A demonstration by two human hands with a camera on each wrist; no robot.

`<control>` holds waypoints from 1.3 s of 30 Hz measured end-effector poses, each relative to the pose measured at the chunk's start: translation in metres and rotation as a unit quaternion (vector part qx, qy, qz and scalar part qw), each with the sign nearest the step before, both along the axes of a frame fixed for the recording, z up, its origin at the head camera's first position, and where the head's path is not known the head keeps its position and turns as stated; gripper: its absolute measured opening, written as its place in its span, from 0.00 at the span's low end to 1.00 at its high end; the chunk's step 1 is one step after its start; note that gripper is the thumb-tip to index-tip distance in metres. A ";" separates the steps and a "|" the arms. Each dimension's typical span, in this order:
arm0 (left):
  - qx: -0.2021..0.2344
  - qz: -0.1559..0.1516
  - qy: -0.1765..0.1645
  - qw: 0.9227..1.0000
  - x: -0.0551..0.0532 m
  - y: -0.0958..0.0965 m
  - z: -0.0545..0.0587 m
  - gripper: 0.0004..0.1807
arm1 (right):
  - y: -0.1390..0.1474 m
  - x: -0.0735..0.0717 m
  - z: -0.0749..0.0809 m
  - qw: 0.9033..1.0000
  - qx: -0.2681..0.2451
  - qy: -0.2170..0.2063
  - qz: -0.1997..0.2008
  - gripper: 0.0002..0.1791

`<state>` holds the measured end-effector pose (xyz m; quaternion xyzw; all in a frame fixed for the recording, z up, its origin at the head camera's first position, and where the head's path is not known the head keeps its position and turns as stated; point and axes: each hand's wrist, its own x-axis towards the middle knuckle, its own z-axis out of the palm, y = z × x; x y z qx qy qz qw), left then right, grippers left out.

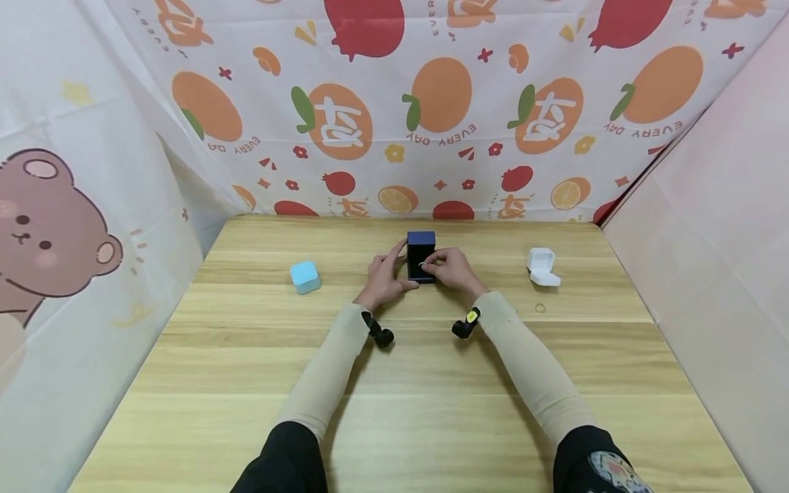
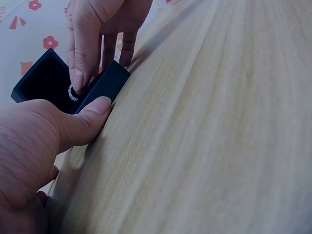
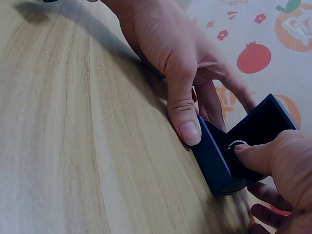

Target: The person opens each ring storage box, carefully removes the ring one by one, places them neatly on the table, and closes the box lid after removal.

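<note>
At far left, a pale cloth wall carries a printed pink bear [image 1: 61, 233]. Next, on the left part of the wooden tabletop [image 1: 431, 411], a small light blue box [image 1: 305, 277] sits, well apart from both hands.

Near the middle of the far half, the left hand [image 1: 387, 279] grips a dark blue ring box [image 1: 419, 250], its thumb pressed to the box's front and its index finger reaching along the side to the raised lid. The box stands open on the tabletop, its inside dark. At that opening is a silvery ring [image 2: 72, 95] with a beaded-looking edge, pinched by the right hand [image 1: 453, 269], which comes in from the right. Whether the ring already touches the lining is hard to tell.

The step in hand appears to be handling the ring at its slot, probably seating it. The next move seems to call for a steady box and a light, straight push before the fingers let go; a tilted ring could slip out.

Farther right, a small white box [image 1: 542, 267] stands open, and just nearer the wearer a thin ring-like band [image 1: 540, 308] lies on the tabletop.
</note>
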<state>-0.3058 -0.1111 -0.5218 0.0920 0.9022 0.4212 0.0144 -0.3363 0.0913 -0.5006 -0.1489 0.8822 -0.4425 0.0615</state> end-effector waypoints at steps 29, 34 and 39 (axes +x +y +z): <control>0.005 0.002 0.002 1.000 0.000 0.000 -0.002 0.58 | -0.001 -0.001 0.000 0.999 0.006 0.039 0.007 0.10; 0.008 0.002 -0.002 1.000 0.002 0.000 -0.001 0.58 | -0.002 0.000 0.001 0.999 0.016 0.043 0.002 0.10; 0.009 0.004 -0.001 1.000 0.002 0.000 0.000 0.58 | -0.002 0.002 0.004 0.999 0.024 0.026 -0.002 0.12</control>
